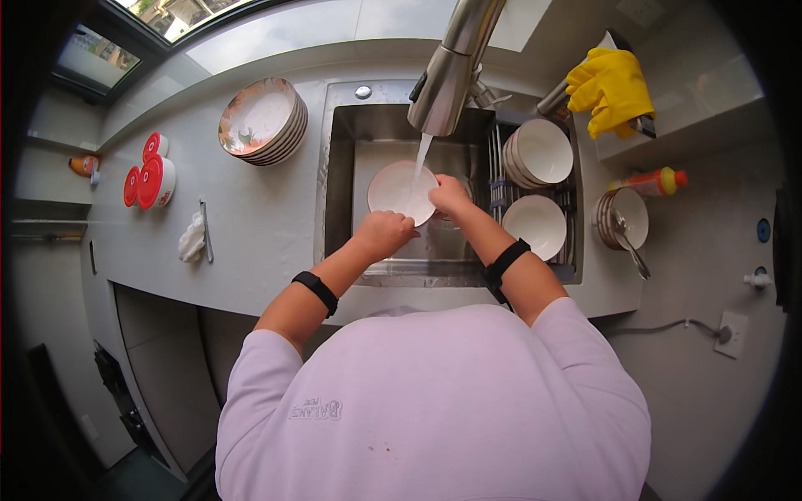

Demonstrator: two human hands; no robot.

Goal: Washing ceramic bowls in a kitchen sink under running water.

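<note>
Both my hands grip a white bowl with a pinkish rim (398, 188) over the stainless steel sink (376, 128). My left hand (386, 234) holds its near edge, and my right hand (450, 195) has the right edge. Water runs from the pull-down faucet (440, 87) into the bowl. A drying rack (497, 188) sits in the right side of the sink. On it rest a tilted stack of white bowls (546, 151) and, nearer me, another white bowl (534, 227). What lies beneath the held bowl is partly hidden.
Left of the sink stand stacked floral plates (260, 119), red-lidded containers (153, 178), and a white cloth (192, 238) beside a thin metal utensil (206, 232). To the right are stacked bowls with spoons (630, 216), a yellow-orange bottle (651, 181) and hanging yellow rubber gloves (611, 87).
</note>
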